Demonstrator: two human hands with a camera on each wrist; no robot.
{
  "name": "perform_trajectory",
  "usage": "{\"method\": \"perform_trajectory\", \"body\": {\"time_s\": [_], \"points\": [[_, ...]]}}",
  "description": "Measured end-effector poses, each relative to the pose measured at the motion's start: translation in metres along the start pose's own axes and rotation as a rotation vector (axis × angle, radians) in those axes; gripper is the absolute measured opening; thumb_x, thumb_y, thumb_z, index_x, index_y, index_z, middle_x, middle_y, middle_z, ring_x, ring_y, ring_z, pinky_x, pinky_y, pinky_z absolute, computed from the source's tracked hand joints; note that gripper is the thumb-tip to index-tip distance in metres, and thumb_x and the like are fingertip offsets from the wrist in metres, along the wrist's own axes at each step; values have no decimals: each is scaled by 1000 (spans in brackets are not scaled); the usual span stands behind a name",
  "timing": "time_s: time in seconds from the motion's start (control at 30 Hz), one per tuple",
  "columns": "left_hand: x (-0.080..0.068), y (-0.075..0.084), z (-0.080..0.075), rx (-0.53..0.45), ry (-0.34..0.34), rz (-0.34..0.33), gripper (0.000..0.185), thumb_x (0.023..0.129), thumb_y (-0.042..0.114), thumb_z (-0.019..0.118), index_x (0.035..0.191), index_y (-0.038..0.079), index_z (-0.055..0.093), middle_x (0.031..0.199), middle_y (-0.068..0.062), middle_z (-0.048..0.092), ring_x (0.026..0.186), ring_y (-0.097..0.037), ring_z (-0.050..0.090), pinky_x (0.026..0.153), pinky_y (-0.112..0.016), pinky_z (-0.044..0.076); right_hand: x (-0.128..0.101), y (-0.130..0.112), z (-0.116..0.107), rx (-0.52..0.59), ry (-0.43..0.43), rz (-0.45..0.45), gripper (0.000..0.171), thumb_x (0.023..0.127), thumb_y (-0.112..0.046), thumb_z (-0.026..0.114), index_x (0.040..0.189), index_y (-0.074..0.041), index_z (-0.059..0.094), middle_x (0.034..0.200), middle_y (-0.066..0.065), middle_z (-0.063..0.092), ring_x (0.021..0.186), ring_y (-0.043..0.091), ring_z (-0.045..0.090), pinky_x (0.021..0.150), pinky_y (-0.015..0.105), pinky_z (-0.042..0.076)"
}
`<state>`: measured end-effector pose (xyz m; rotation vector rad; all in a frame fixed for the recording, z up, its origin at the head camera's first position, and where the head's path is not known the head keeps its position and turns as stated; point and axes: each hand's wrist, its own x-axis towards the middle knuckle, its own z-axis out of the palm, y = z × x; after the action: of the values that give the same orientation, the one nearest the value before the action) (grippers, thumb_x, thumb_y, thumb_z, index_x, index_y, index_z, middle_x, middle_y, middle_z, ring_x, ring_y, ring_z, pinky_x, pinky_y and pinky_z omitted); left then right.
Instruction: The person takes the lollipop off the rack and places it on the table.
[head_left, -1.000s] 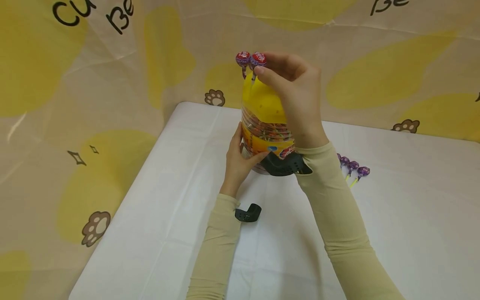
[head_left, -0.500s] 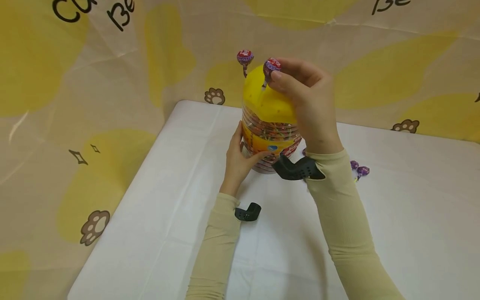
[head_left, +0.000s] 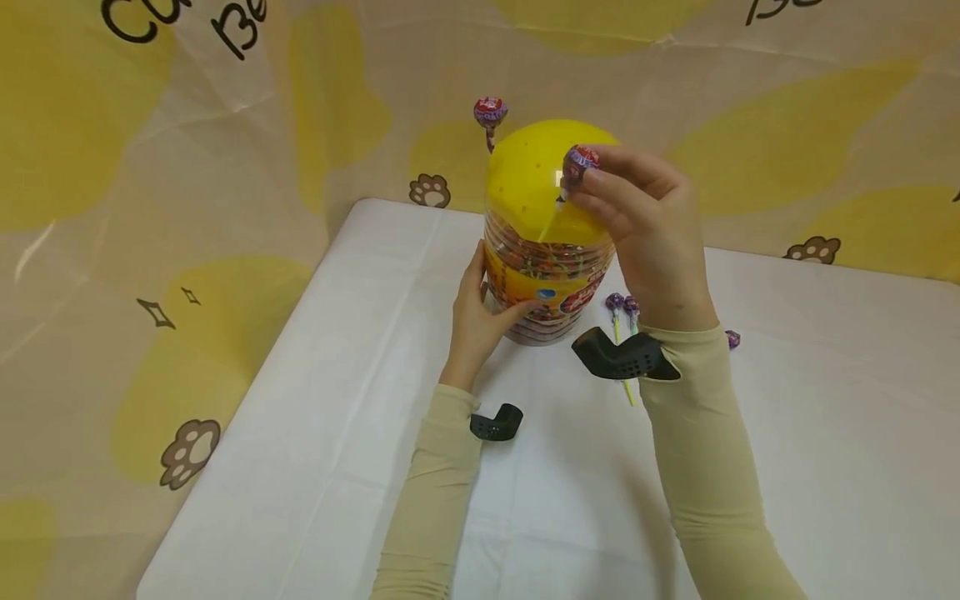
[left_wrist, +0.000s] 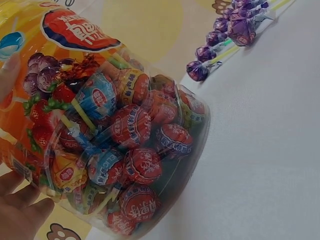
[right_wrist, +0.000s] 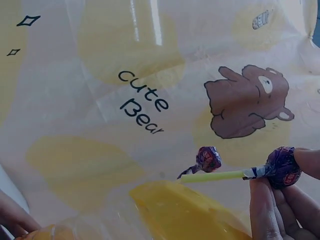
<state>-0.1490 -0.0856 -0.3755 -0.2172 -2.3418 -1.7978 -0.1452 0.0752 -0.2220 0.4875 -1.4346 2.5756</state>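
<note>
The right hand point(head_left: 645, 225) pinches a purple-wrapped lollipop with a pale yellow stick point(head_left: 576, 162) by its head, between thumb and fingertips. A second ago it held that sweet upright at the crown of the yellow domed lid point(head_left: 536, 179), beside the other red-and-purple lollipop point(head_left: 490, 111). Now it has carried it down the near right side of the dome, stick slanting toward the lid. Whether the stick tip touches the lid I cannot tell, as the wrist view shows it only close above. The standing lollipop stays planted on top.

The left hand point(head_left: 480, 321) has not moved — its fingers curl round the lower wall of the clear plastic jar packed with wrapped lollipops point(left_wrist: 125, 140). Loose purple lollipops point(left_wrist: 225, 37) lie on the white table point(head_left: 300, 417) behind the jar — more of them show now that the right forearm has shifted.
</note>
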Motion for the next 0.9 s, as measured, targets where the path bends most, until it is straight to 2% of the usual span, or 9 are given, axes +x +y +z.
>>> {"method": "perform_trajectory", "body": {"time_s": [0.27,0.43,0.7,0.9], "points": [[1,-2,0,-3,7,11,100,76,22,81,151,10,17,153,-7,25,139,-17,25,113,-36,28,-7,2,-17,-13,-5,-16,15,88,8,56,94,8,70,94,17,65,81,24,64,83,31,56],[2,-3,1,-6,3,17,99,76,22,80,152,10,16,153,-8,24,139,-18,25,113,-37,28,-18,-1,-33,-36,-1,18,15,89,7,56,96,8,70,95,17,65,81,25,65,85,32,55],[4,-4,4,-7,4,21,99,76,21,81,151,10,17,153,-8,24,139,-18,25,113,-35,27,-35,-7,-65,35,-12,96,17,88,9,57,102,14,66,98,18,66,87,28,63,85,32,55],[4,-5,1,-7,8,20,100,76,20,81,152,10,17,153,-8,24,139,-18,25,113,-36,27,-49,-8,-85,8,61,95,16,88,12,54,97,14,68,92,18,67,81,28,64,82,34,56]]}}
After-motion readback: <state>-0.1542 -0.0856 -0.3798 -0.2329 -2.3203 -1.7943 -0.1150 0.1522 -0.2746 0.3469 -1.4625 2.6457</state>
